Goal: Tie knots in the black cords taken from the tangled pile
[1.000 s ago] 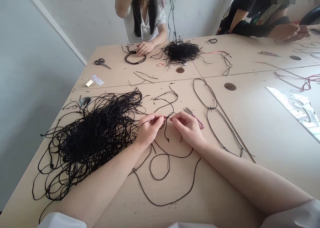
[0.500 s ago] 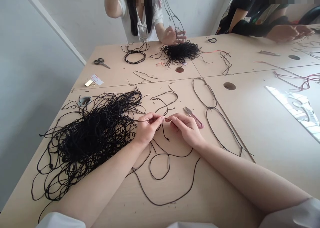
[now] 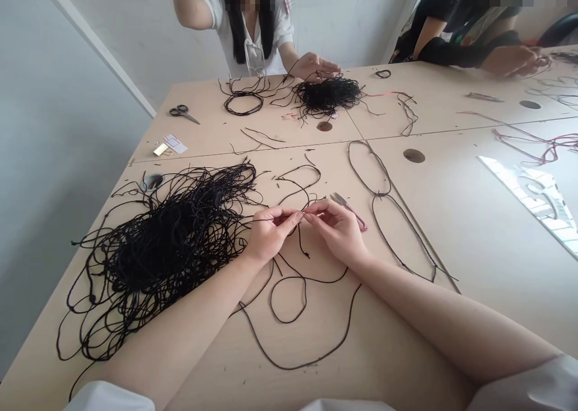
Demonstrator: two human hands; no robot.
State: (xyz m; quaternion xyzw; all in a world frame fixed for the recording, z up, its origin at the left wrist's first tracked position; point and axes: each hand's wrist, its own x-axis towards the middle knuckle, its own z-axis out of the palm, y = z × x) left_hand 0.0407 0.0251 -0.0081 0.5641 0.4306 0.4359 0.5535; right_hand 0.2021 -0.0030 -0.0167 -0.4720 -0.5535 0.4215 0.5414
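Pinched between thumb and fingertips, a dark cord [image 3: 300, 241] is gripped in our left hand [image 3: 270, 233]; our right hand [image 3: 338, 231] closes on it too, the two sets of fingertips meeting just above the table [image 3: 383, 345]; one knotted end hangs below them. We have a large tangle of black cords [image 3: 158, 242] to the left, partly behind our left forearm; pink-handled snips [image 3: 360, 219] lie just beyond our right hand, and a double loop of cord [image 3: 380, 194] lies to their right; across from us, a person's hand [image 3: 318, 68] is at a smaller black pile [image 3: 329, 95].
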